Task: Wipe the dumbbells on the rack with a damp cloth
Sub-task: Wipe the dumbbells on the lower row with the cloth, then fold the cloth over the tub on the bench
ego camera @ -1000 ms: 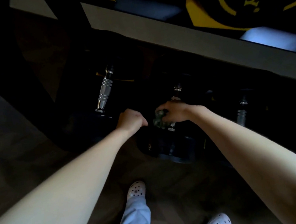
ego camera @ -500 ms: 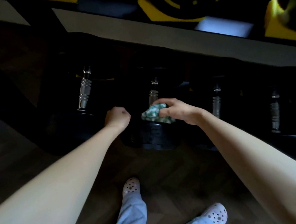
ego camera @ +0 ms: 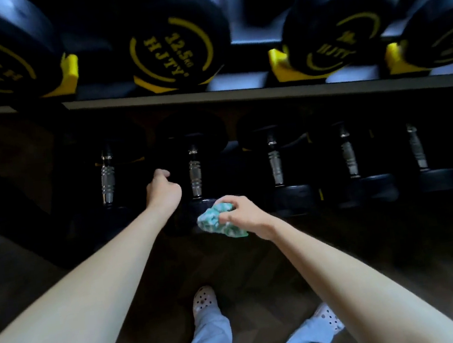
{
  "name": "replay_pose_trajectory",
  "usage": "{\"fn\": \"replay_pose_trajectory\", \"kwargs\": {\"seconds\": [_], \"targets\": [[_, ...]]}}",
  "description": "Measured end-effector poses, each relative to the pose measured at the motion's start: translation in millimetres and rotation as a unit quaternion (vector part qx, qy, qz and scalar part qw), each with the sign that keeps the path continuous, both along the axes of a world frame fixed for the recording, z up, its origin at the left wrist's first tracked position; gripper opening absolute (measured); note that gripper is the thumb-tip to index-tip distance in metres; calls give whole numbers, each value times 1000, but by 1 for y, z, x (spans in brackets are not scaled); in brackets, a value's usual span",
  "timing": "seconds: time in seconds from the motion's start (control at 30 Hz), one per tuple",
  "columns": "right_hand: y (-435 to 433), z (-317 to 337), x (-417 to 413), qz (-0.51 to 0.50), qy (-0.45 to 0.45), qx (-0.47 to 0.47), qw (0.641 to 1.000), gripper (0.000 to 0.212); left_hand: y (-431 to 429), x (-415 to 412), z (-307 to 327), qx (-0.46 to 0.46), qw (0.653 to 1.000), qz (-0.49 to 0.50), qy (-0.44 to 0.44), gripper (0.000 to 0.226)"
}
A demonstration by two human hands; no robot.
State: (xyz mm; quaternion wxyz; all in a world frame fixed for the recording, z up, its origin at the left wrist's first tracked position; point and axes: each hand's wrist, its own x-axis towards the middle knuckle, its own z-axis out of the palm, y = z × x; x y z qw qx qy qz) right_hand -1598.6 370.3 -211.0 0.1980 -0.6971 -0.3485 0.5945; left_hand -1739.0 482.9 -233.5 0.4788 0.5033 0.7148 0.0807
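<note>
My right hand (ego camera: 242, 214) grips a crumpled green-and-white cloth (ego camera: 217, 221) against the near black head of a dumbbell (ego camera: 195, 172) on the dark lower shelf. That dumbbell's chrome handle shows just above the cloth. My left hand (ego camera: 163, 189) is curled into a fist between this dumbbell and its left neighbour (ego camera: 107, 184); whether it holds anything is hidden in the dark. More chrome-handled dumbbells (ego camera: 275, 165) line the lower shelf to the right.
A grey shelf rail (ego camera: 267, 94) runs across above the lower row. On the upper shelf sit large black dumbbells with yellow rings, one marked 12.5 kg (ego camera: 171, 49), in yellow cradles. My feet in white clogs (ego camera: 203, 301) stand on dark wood flooring.
My right hand has drawn the cloth back from the handle area down onto the dumbbell's near head. The view has tilted up, bringing the upper row of dumbbells into sight.
</note>
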Motion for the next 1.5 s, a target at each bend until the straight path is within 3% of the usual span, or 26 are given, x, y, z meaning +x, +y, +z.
{"fn": "replay_pose_trajectory", "kwargs": {"seconds": [0.13,0.33,0.53,0.63,0.8,0.9,1.03,1.2,1.27,1.37,1.43,1.5], "targets": [[-17,65,47,-215,31,24,976,31,-16,62,66,4,997,-30,-71,36],[-90,170,142,-446,85,133,881,27,-77,195,198,-23,950,-262,-167,26],[-206,252,236,-570,107,252,775,24,-182,334,296,-40,850,-464,-248,24],[-272,280,292,-606,81,283,739,24,-240,406,326,-22,811,-515,-278,22],[-407,320,394,-681,68,334,647,41,-369,534,362,-14,745,-590,-312,32],[-476,333,432,-704,2,332,627,41,-438,591,370,-15,707,-628,-325,25],[-569,338,478,-766,-61,325,551,27,-532,658,376,-31,664,-675,-319,4],[-651,334,533,-826,-123,294,465,11,-627,730,380,-65,618,-714,-322,19],[-678,327,560,-847,-148,273,432,7,-658,763,374,-95,578,-737,-336,14],[-722,315,608,-873,-169,260,377,14,-704,831,357,-110,471,-808,-335,42],[-747,311,635,-889,-182,242,344,24,-732,869,352,-62,412,-847,-331,36],[-774,308,669,-905,-195,220,307,16,-767,915,349,-25,383,-860,-336,18]]}}
